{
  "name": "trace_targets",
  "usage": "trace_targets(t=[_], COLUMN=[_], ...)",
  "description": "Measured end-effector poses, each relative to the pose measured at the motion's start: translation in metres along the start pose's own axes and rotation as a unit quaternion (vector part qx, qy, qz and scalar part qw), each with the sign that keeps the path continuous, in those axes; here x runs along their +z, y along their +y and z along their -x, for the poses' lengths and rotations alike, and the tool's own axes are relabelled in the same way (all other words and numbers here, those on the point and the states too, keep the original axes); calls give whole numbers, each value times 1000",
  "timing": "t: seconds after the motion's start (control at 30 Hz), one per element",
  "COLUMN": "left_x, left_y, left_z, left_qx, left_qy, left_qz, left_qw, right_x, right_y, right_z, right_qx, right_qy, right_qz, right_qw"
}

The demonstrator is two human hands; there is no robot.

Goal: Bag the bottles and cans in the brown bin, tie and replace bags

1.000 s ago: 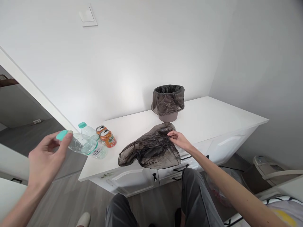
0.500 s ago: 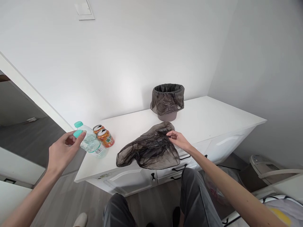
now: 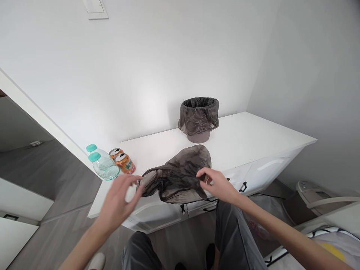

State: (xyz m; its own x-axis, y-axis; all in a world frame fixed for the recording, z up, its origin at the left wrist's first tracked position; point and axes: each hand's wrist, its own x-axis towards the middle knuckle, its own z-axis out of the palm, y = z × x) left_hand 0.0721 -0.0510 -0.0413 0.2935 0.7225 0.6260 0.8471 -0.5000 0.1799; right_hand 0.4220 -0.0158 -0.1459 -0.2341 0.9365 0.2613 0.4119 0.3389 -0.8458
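A thin black plastic bag (image 3: pixel 180 176) lies crumpled across the front edge of the white cabinet top, partly hanging over it. My right hand (image 3: pixel 215 183) pinches the bag at its right side. By the bag's left end is my left hand (image 3: pixel 120 198), blurred a little, its thumb and fingers apart and nothing held in them. Two clear bottles with teal caps (image 3: pixel 104 167) stand at the cabinet's left end, beside two orange drink cans (image 3: pixel 124 162) with opened tops. Behind the bag stands a small bin (image 3: pixel 199 120) lined with another black bag folded over its rim.
The white cabinet (image 3: pixel 258 131) has doors and drawers with black handles below its top. A wall runs behind it. To the lower right sit a grey-brown appliance (image 3: pixel 309 191) and a clear plastic bag (image 3: pixel 261 213) on the floor.
My left hand has let go of the front bottle's cap and moved right and down toward the bag. My right hand has come down and nearer along the bag's right side.
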Motion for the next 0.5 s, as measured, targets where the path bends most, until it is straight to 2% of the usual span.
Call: trace_targets(t=[0.07,0.1,0.17,0.23,0.37,0.43,0.5], left_x=[27,40,62,79,96,103,110], left_y=[17,21,24,24,28,35,43], left_z=[4,4,4,1,-16,-28,-41], left_qx=[5,-11,-68,-134,-205,-224,-259], left_qy=[-79,-114,-162,-178,-160,-145,-124], left_qz=[41,56,70,67,78,117,182], left_qw=[996,992,982,973,962,957,940], right_x=[-10,-18,-36,-54,-71,-70,-65], right_y=[-26,-35,-42,-29,32,59,73], right_z=[21,28,31,19,-37,-66,-88], right_qx=[-46,-74,-119,-126,-7,94,153], right_qy=[-90,-111,-80,12,160,163,115], right_qz=[18,20,18,21,52,31,-13], right_qw=[995,991,990,992,986,982,981])
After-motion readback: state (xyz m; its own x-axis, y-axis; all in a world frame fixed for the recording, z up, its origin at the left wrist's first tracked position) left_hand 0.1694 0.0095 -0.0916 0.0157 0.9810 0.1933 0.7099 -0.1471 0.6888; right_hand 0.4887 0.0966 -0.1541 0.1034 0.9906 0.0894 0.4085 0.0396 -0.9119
